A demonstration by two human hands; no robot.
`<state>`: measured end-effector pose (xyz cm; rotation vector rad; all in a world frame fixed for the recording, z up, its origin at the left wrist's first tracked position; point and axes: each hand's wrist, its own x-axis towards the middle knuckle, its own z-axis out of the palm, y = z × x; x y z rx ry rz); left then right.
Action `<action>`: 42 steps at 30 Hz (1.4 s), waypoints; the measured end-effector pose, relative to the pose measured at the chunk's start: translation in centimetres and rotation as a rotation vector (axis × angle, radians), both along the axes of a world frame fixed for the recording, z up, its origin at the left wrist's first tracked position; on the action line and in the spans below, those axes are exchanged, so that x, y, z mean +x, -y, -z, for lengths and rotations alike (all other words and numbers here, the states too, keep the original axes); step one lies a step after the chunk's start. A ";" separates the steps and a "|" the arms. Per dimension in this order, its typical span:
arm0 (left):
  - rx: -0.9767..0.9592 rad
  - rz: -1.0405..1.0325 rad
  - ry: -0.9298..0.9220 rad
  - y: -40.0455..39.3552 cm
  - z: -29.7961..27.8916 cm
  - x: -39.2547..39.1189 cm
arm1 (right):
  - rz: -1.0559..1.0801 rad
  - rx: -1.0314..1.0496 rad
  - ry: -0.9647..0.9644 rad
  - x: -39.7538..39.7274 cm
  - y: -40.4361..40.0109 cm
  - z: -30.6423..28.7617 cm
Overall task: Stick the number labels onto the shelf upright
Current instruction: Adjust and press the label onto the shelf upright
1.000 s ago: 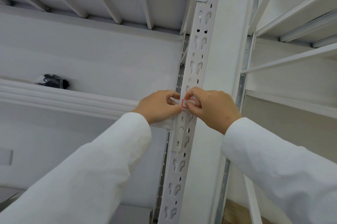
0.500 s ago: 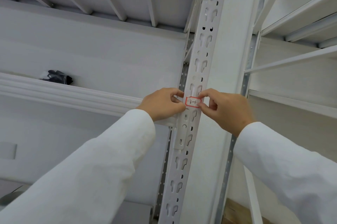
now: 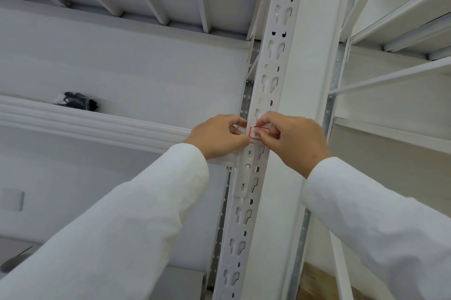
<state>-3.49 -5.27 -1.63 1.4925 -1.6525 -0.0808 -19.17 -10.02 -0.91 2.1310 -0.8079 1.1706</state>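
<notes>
- Label (image 3: 258, 133), white with a red border and dark handwriting, lies flat on the front face of the white slotted shelf upright (image 3: 269, 79), level with the left shelf beam (image 3: 97, 126).
- Left hand (image 3: 218, 136) is curled at the label's left edge, thumb and forefinger pinched against that edge and the post.
- Right hand (image 3: 296, 141) covers the label's right part, fingertips (image 3: 264, 137) pressing it to the metal; the writing is partly hidden beneath them and cannot be read in full.
- Both arms wear white sleeves (image 3: 136, 214) and reach upward.
- Dark bundle (image 3: 76, 101), perhaps gloves, sits on the left shelf, well apart from the hands.
- More white shelving (image 3: 400, 31) stands to the right of the post.
</notes>
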 end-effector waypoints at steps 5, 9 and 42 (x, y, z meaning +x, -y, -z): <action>0.001 0.006 0.005 0.2 0.1 0.2 | 0.044 0.066 -0.020 0.4 -0.1 -0.2; -0.005 0.006 0.013 0.3 0.2 0.2 | 0.073 0.124 -0.079 0.4 -0.2 -0.9; -0.008 0.004 0.013 -0.1 0.1 0.0 | 0.153 0.012 -0.188 0.8 -0.7 -1.3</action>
